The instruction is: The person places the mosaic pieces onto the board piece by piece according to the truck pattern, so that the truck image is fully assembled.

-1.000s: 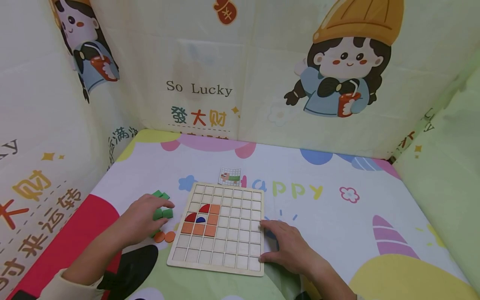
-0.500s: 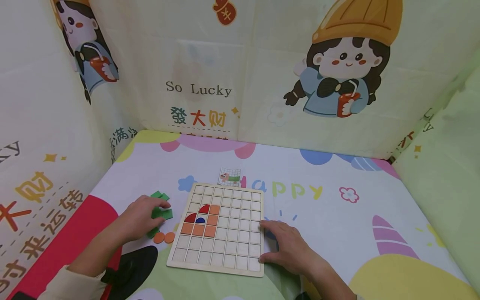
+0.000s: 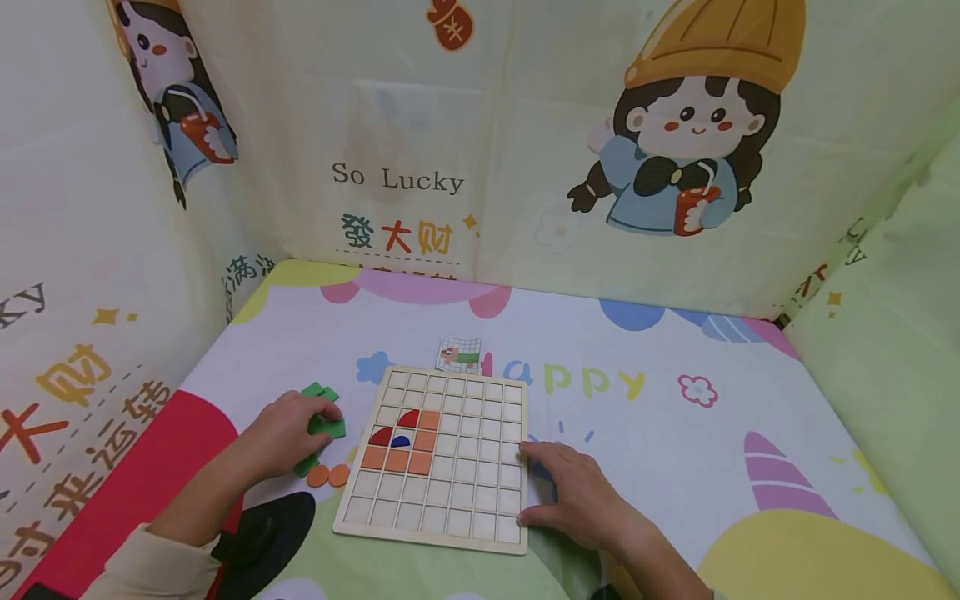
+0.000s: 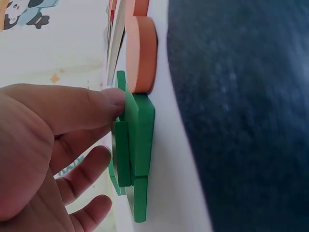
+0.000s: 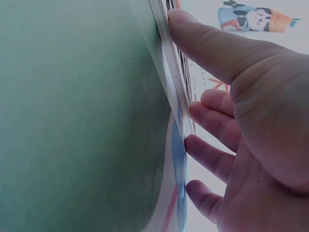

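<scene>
In the head view, my left hand [image 3: 281, 437] is over a small pile of flat green tiles [image 3: 334, 427] left of the board. In the left wrist view, its thumb and index finger pinch a green tile [image 4: 121, 79] at the pile, the contact partly hidden; other green tiles [image 4: 142, 135] lie stacked beside it. A wooden grid board [image 3: 480, 483] bears orange squares [image 3: 373, 457], two red quarter-rounds [image 3: 381, 435] and a blue half-round [image 3: 401, 440]. My right hand [image 3: 577, 492] touches the board's right edge, thumb and fingertips spread along it.
Two orange discs [image 3: 318, 476] lie between the pile and the board's lower left. Behind the board is a small picture card [image 3: 460, 354] with a gridded green and orange figure. Printed cloth [image 3: 540, 167] hangs around the table's back and sides.
The left hand's fingers have drawn closer together over the green tiles, and a few tiles have shifted slightly. The right hand and the board have stayed put.
</scene>
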A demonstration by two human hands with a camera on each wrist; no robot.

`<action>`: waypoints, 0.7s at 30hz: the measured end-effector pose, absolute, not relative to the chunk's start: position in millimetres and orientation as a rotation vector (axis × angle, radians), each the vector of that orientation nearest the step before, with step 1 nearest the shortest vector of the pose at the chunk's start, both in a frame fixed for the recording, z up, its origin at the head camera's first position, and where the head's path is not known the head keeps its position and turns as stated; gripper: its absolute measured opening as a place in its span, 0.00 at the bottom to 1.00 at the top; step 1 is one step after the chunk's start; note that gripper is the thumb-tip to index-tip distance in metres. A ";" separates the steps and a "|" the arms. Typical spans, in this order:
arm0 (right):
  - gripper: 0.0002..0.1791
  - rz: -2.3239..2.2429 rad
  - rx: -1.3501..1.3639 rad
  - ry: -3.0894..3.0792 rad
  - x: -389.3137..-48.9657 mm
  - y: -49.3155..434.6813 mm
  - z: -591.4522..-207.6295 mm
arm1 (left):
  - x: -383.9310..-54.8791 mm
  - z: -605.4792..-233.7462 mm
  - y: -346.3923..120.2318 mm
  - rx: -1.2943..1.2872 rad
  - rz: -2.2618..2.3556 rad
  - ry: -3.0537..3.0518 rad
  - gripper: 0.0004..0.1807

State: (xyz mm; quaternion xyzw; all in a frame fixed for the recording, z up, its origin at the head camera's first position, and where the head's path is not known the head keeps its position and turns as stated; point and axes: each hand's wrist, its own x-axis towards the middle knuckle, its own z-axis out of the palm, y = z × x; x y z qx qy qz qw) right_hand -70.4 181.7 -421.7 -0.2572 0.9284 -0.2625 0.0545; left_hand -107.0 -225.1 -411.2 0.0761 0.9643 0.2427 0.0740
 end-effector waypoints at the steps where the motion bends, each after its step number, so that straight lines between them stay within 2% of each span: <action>1: 0.44 -0.796 -0.779 2.819 -70.3 181.6 -421.1 | -107.2 -411.1 -225.0 0.228 0.731 2.894 0.22; 21: 0.45 -0.797 -0.758 2.804 -70.9 181.4 -422.4 | -108.7 -408.7 -226.4 0.192 0.819 2.842 0.20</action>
